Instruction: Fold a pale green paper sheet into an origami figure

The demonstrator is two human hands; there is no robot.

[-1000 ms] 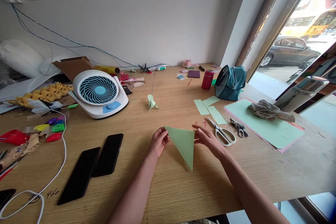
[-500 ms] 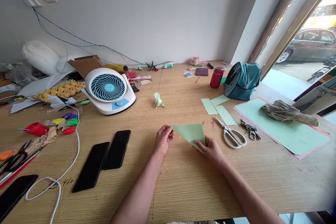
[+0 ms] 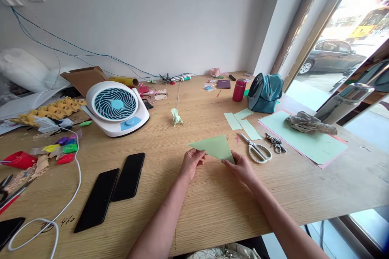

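Head camera: at a cluttered wooden table (image 3: 212,210), a person's two bare hands work a pale green paper triangle (image 3: 214,147) — the left hand (image 3: 192,163) pinches its near-left edge between thumb and fingers, while the right hand (image 3: 241,166) closes on the near-right corner, fingertips pressed to the sheet. The paper lies flat on the tabletop between the two grips, its long edge running away toward the left and its apex pointing beyond the hands; holding it at both near corners appears to keep the layers aligned and steady. The sheet looks matte, thin and crisp-edged, seemingly a square folded in half, with no visible creases across its face. Just beyond the right hand lie white-handled scissors (image 3: 257,151) and a bunch of keys (image 3: 275,143), with green paper offcuts (image 3: 241,123) farther out. Beyond the paper stands a small folded green figure (image 3: 175,117); well off from the left hand sit a desk fan (image 3: 114,107) and two dark phones (image 3: 112,190).
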